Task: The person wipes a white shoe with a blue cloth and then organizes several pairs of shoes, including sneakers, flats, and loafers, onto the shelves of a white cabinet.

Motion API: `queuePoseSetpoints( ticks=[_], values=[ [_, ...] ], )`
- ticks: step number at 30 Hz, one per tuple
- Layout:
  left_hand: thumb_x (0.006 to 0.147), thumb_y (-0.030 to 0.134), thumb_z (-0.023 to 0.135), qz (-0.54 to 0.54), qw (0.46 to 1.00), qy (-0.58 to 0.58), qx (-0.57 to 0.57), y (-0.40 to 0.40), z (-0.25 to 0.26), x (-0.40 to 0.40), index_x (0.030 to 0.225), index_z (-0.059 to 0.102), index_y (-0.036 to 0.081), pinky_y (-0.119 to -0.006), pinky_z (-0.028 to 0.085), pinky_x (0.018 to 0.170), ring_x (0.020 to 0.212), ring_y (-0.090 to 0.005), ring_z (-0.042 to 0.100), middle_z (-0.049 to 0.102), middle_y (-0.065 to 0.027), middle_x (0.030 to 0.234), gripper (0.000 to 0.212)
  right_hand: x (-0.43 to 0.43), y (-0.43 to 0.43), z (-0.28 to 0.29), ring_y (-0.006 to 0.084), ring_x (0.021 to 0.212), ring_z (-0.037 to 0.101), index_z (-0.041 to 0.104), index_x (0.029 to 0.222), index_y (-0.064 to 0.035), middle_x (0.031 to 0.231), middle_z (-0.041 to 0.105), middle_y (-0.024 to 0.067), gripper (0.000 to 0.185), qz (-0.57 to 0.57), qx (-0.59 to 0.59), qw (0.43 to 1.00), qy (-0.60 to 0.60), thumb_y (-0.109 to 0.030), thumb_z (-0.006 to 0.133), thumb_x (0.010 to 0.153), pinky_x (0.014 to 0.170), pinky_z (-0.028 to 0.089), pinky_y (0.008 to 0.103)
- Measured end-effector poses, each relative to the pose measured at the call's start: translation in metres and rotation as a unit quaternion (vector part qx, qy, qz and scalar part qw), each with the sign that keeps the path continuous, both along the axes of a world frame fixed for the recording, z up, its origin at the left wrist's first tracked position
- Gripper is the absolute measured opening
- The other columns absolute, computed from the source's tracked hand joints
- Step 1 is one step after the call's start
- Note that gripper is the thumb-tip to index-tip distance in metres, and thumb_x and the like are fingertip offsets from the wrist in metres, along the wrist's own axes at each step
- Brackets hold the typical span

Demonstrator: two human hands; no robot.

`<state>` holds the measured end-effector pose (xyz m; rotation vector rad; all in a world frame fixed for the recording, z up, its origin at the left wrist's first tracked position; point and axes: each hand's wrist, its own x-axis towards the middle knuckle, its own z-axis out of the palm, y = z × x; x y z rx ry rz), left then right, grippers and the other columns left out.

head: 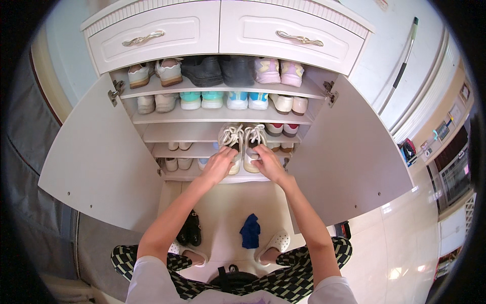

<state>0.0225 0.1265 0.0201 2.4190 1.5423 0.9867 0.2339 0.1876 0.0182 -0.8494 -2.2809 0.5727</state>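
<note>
A pair of white lace-up sneakers is held side by side in front of the shoe cabinet's shelves, toes toward the cabinet. My left hand [219, 164] grips the heel collar of the left sneaker [231, 137]. At the heel of the right sneaker [255, 133] is my right hand [269, 162], its fingers closed on the collar. Behind the pair, the third shelf [178, 133] shows a bare stretch on its left side. Whether the soles rest on a shelf is hard to tell.
Both cabinet doors, left [102, 159] and right [341, 159], are swung outward beside my arms. Black shoes [218, 70] and other pairs line the shelves. On the floor lie a dark blue cloth [250, 231] and black sandals [191, 230]. A pole [398, 74] leans at the right wall.
</note>
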Motion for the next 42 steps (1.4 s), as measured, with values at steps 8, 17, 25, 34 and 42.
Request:
queuePoseSetpoints(
  ticks=[8,17,25,34,42],
  values=[
    [0.076,0.000,0.065,0.047,0.994,-0.085,-0.053,0.050,-0.008,-0.004,0.110,0.055,0.003,-0.041,0.046,0.088,0.107,-0.0360,0.052,0.053,-0.0155,0.114,0.035,-0.003,0.043,-0.013,0.0305,0.088,0.059,0.051,0.111,-0.0047,0.106,0.048,0.0128,0.040,-0.050,0.024,0.998,-0.003,-0.003,0.069,0.076,0.073,0.050,0.0356],
    [0.079,0.032,0.072,0.233,0.950,-0.208,-0.026,0.055,-0.065,0.008,0.134,0.035,-0.008,-0.042,0.044,0.094,0.116,-0.0397,0.051,0.049,-0.0295,0.125,0.077,-0.016,0.030,-0.064,0.0426,0.107,0.055,0.044,0.125,0.0086,0.121,0.051,0.0299,0.063,-0.297,0.044,0.943,0.142,-0.020,0.074,0.078,0.092,0.044,0.0442],
    [0.080,0.040,0.069,0.170,0.954,-0.224,-0.104,0.093,-0.090,0.001,0.136,0.028,-0.013,-0.042,0.044,0.095,0.114,-0.0421,0.052,0.047,-0.0333,0.128,0.087,-0.029,0.055,-0.076,0.0444,0.100,0.058,0.033,0.135,0.0122,0.113,0.056,0.0339,0.067,-0.222,-0.003,0.963,0.150,-0.030,0.060,0.089,0.085,0.047,0.0432],
    [0.080,0.034,0.070,0.195,0.962,-0.158,-0.103,0.114,-0.077,-0.003,0.137,0.027,-0.011,-0.042,0.045,0.094,0.112,-0.0426,0.053,0.049,-0.0308,0.126,0.085,-0.032,0.085,-0.078,0.0389,0.078,0.064,0.038,0.131,0.0128,0.089,0.062,0.0285,0.065,-0.199,-0.037,0.967,0.157,-0.028,0.062,0.088,0.069,0.050,0.0407],
    [0.079,0.026,0.072,0.194,0.962,-0.176,-0.083,0.146,-0.081,-0.009,0.131,0.032,-0.008,-0.045,0.046,0.090,0.106,-0.0446,0.056,0.056,-0.0307,0.116,0.074,-0.041,0.123,-0.082,0.0384,0.080,0.065,0.045,0.124,0.0101,0.088,0.064,0.0271,0.057,-0.194,-0.049,0.971,0.135,-0.026,0.065,0.085,0.069,0.050,0.0433]
  ],
)
